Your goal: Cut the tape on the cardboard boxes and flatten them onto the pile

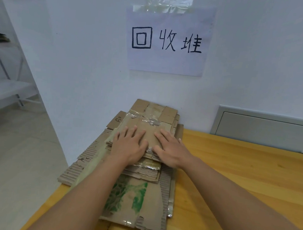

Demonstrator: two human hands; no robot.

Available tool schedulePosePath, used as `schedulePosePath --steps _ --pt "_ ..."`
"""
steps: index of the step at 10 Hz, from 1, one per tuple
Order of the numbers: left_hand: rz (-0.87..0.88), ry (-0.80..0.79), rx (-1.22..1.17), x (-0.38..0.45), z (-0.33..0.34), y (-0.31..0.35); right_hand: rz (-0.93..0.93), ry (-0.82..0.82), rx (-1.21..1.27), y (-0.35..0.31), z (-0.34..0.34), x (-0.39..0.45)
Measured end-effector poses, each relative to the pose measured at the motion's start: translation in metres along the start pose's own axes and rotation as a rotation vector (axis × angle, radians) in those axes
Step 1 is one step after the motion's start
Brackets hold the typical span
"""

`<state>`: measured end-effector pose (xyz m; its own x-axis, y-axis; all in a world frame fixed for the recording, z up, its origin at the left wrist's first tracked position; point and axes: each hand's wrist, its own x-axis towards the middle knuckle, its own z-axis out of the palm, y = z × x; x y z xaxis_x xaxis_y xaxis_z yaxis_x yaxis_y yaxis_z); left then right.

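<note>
A yellow wooden table point(242, 176) is seen filling the lower right of the frame, set against the white wall. A pile of flattened cardboard boxes point(140, 195) is laid directly on its left edge, with corrugated sheets overhanging toward the grey floor point(13, 158) at lower left.

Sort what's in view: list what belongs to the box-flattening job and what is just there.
Part of the job:
left hand, pressing flat on the top cardboard
right hand, pressing beside it
top flattened box
cardboard pile

Just there:
wooden table
handwritten paper sign taped to the wall
grey wall panel
white shelf
</note>
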<state>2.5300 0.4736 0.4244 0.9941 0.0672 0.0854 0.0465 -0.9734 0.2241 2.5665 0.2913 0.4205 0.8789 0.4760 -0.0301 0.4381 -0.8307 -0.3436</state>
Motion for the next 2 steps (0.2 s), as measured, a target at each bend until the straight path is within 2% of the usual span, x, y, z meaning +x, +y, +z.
schedulePosePath --steps 1,2 --pt "-0.01 -0.053 0.02 -0.002 -0.003 0.001 0.022 -0.021 -0.006 -0.005 -0.004 -0.002" --pt "-0.023 -0.052 0.077 -0.003 -0.015 0.01 0.012 0.027 -0.039 -0.014 -0.012 -0.01"
